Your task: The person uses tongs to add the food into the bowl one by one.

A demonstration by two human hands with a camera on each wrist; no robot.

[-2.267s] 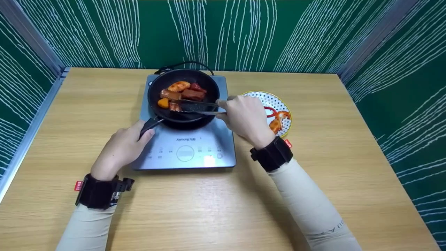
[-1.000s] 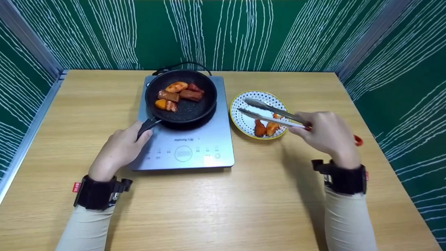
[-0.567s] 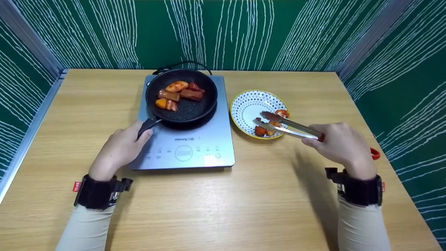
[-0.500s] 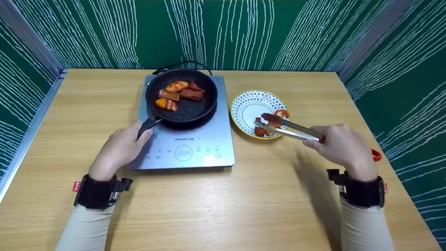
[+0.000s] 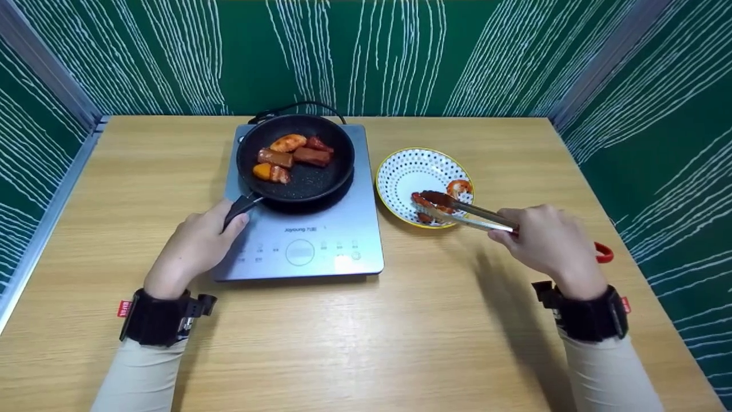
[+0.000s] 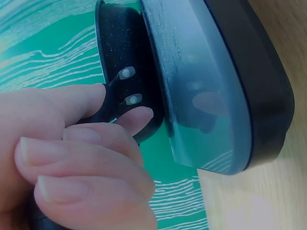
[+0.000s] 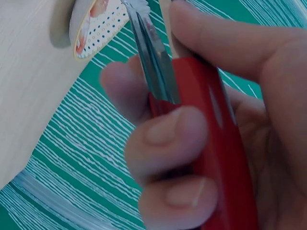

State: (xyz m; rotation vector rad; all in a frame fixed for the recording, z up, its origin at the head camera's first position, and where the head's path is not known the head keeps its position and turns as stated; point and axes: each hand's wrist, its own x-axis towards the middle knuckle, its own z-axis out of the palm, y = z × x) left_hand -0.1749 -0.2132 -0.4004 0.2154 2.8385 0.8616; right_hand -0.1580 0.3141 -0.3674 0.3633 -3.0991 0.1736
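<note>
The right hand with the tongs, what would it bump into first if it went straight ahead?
Probably the saucy meat pieces on the polka-dot plate: the tongs in the right hand point at them. I can't tell whether they touch.

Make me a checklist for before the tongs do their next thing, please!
1. Pan handle held: left-hand fingers curl round it. Ok.
2. Tongs held: right-hand fingers wrap the red grip. Ok.
3. Tong tips over the plate: yes, at the food there. Ok.
4. Food pinched tightly: the tips hide too much. Cannot tell.
5. Room in the pan: a bare patch shows beside the food pieces. Ok.
6. Cooker switched off: its display can't be read. Cannot tell.
</note>
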